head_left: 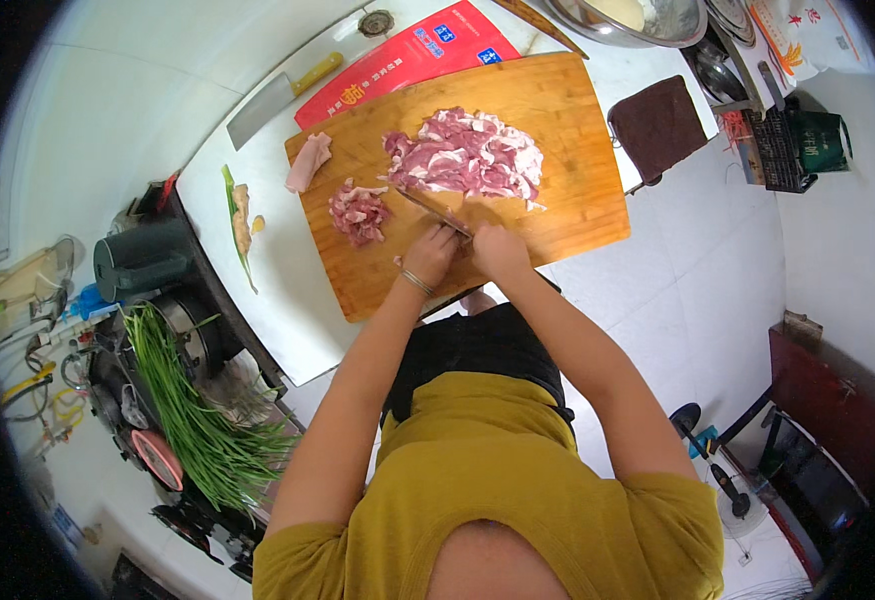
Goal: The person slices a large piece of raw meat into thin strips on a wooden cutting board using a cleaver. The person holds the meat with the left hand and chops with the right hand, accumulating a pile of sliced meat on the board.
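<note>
Wooden board (587, 190): meat (462, 150), raw, pink, white-streaked, heaped at twelve o'clock. Right hand (500, 250): gripping knife (435, 212). Left hand (431, 252): curled, hold unclear. Red sheet (392, 75), eleven o'clock: gold, blue print.

Looks like a kitchen, with a wooden cutting board (582, 185) bearing sliced meat (467, 155) on a white bench (292, 295), plus a cleaver (262, 108), ginger-like root (241, 215), metal bowl (672, 28), dark green jug (137, 258) and heaped long green leaves (197, 425) all round.
</note>
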Tool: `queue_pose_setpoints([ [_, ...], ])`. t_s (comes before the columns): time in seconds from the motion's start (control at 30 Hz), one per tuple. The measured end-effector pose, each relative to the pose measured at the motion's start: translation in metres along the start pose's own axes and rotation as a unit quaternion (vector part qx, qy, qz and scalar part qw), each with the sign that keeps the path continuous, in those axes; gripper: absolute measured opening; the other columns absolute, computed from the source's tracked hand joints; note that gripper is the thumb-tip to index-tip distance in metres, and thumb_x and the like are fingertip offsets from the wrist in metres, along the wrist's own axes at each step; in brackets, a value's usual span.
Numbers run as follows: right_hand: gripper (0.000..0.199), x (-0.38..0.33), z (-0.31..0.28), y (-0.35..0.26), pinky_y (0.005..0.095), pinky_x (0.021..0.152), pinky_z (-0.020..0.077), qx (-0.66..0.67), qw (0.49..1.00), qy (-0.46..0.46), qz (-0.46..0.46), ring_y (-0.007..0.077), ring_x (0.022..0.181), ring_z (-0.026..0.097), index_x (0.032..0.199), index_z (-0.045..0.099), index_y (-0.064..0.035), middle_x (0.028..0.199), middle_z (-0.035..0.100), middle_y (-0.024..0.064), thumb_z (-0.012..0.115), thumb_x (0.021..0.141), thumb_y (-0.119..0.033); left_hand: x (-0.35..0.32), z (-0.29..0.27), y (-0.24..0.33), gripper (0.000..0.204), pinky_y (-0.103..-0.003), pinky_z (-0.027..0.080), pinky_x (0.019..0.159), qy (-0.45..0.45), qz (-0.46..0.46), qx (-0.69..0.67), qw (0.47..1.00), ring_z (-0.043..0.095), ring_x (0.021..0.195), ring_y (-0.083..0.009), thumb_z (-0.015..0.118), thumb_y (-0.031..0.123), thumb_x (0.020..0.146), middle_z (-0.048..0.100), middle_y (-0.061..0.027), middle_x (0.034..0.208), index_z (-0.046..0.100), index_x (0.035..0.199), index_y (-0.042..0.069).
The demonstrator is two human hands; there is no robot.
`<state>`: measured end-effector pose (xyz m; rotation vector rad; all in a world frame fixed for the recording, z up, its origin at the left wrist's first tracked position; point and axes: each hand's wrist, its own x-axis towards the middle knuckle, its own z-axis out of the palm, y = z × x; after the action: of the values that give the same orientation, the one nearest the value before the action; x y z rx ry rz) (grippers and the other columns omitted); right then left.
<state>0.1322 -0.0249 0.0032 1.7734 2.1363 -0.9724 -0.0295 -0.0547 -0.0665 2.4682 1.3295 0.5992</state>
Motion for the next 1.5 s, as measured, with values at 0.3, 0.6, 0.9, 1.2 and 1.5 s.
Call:
queue_pose_setpoints([
  [0.3,0.015,-0.041,-0.003,0.029,0.0439,0.071,0.0511,0.012,0.997,-0.029,0.067,0.0339,0.083,0.063,0.088,0.057,-0.0005,0.084,0.063,0.0188,0.058,0.075,-0.008,-0.004,-0.003,0.014,0.023,-0.034,0.048,0.076,-0.001,-0.027,0.000,1.000,0.056,0.088,-0.0257,0.054,0.003,0.068,0.058,-0.0097,0.095,0.061,0.089,0.001],
  [0.6,0.017,-0.014,-0.014,0.016,0.0468,0.068,0.0508,0.070,0.997,0.013,0.022,0.0371,0.078,0.063,0.090,0.057,-0.0005,0.084,0.063,0.0231,0.050,0.080,-0.012,-0.001,-0.021,0.030,0.029,-0.033,0.048,0.070,0.030,-0.082,0.021,0.996,0.056,0.081,-0.0240,0.057,0.005,0.074,0.056,-0.0075,0.090,0.061,0.103,0.006],
  [0.9,0.013,-0.035,0.021,0.026,0.0466,0.064,0.0491,0.034,0.999,0.036,0.002,0.0371,0.071,0.062,0.086,0.057,-0.0016,0.075,0.062,0.0209,0.054,0.075,-0.009,-0.008,-0.011,0.020,0.029,-0.034,0.048,0.078,-0.013,-0.011,0.039,0.999,0.056,0.089,-0.0262,0.053,0.005,0.073,0.057,-0.0109,0.100,0.059,0.101,0.000],
  [1.2,0.017,-0.049,-0.012,0.024,0.0428,0.070,0.0516,0.029,0.997,-0.054,0.044,0.0350,0.081,0.064,0.086,0.059,0.0005,0.085,0.063,0.0212,0.058,0.073,-0.011,-0.001,-0.014,0.020,0.020,-0.032,0.048,0.074,0.006,-0.008,0.010,1.000,0.055,0.088,-0.0217,0.053,0.009,0.073,0.058,-0.0063,0.093,0.063,0.090,0.003],
  [1.5,0.021,-0.040,0.013,0.024,0.0459,0.072,0.0505,0.043,0.997,-0.034,0.051,0.0371,0.081,0.063,0.090,0.056,0.0000,0.086,0.063,0.0212,0.058,0.076,-0.015,-0.003,-0.012,0.021,0.020,-0.033,0.048,0.072,0.024,-0.017,-0.005,1.000,0.055,0.084,-0.0232,0.053,0.006,0.072,0.058,-0.0062,0.091,0.062,0.090,0.003],
])
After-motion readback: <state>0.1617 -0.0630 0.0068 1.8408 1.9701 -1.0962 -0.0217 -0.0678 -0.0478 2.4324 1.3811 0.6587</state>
